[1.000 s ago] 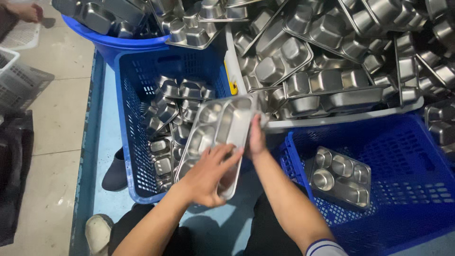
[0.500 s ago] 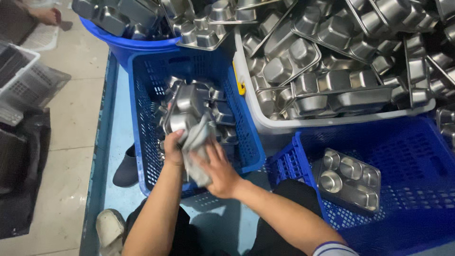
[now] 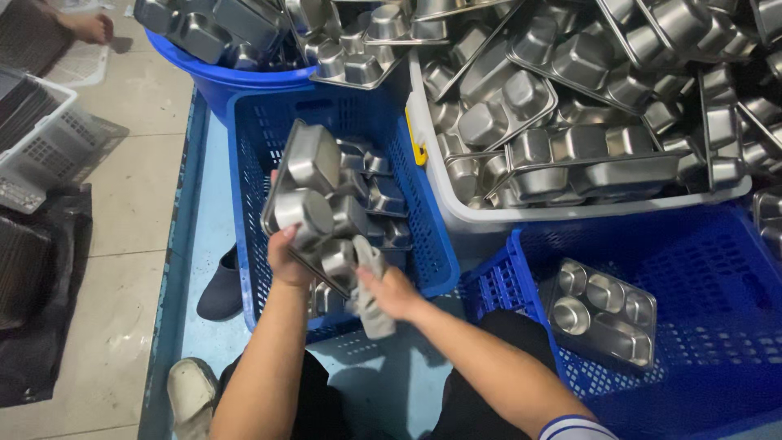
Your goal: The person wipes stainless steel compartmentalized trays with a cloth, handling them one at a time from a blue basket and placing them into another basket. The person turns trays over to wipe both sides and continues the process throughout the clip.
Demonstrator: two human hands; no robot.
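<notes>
from my remote feed, the head view is evenly lit and fairly bright, the light falling from overhead. soft white glare sits on the steel trays (image 3: 570,106) heaped in the white tub (image 3: 521,222), and on the tray (image 3: 314,204) gripped by my left hand (image 3: 287,261). shadows are soft and short under my arms. the right hand (image 3: 391,292) and its grey cloth (image 3: 373,301) show slight motion blur. the far corners stretch a little. the black heap at left (image 3: 37,326) is dim, detail lost.
</notes>
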